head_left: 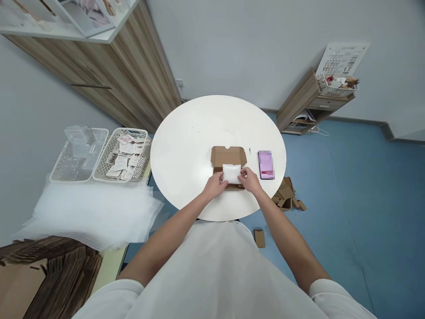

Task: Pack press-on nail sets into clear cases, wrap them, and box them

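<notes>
My left hand (215, 184) and my right hand (249, 179) pinch the two ends of a small white wrapped packet (231, 174). They hold it over an open brown cardboard box (228, 156) whose lid is folded back, away from me. Part of the box's inside is hidden under the packet. Box and hands are near the front of a round white table (199, 128). To the right of my right hand lies a phone (266, 165) with a pink-purple screen.
On the left are a basket of small packets (124, 155), a basket with clear plastic containers (78, 153), white foam sheets (89, 208) and stacked flat cardboard (63, 274). Small brown boxes (286, 194) are heaped on the floor at right; a single box (259, 238) lies nearer me.
</notes>
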Tool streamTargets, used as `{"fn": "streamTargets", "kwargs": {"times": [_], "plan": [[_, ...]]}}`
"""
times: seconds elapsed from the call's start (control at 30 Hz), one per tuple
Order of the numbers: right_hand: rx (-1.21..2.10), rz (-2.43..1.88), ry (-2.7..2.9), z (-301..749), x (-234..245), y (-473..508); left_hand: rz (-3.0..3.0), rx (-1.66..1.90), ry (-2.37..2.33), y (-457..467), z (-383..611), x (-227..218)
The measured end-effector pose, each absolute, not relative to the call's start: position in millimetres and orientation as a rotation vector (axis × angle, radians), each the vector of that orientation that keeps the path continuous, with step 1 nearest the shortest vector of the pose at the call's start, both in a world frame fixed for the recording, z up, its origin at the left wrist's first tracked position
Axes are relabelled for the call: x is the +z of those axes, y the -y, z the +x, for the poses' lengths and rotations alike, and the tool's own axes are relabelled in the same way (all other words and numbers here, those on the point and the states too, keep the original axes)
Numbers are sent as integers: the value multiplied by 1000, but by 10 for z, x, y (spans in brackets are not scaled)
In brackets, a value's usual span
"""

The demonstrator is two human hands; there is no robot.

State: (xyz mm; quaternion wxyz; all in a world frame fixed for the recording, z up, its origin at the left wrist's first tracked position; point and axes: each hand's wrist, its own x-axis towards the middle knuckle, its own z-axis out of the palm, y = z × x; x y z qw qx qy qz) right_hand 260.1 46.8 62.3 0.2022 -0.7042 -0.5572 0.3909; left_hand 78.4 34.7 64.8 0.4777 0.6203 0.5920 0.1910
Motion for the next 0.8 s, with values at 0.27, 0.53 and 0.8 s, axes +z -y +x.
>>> {"fn": "streamTargets", "kwargs": {"times": [0.27,0.53,0.8], "plan": [[1096,-1989,1745,2569,237,-342,1617,296,-1550,-204,884,424],[881,-2004,2088,2471,141,-287,1760,183,-1601,-86,891,332],[775,-1845,2110,2590,154,-228,1884,368,-1592,-53,835,331]]}}
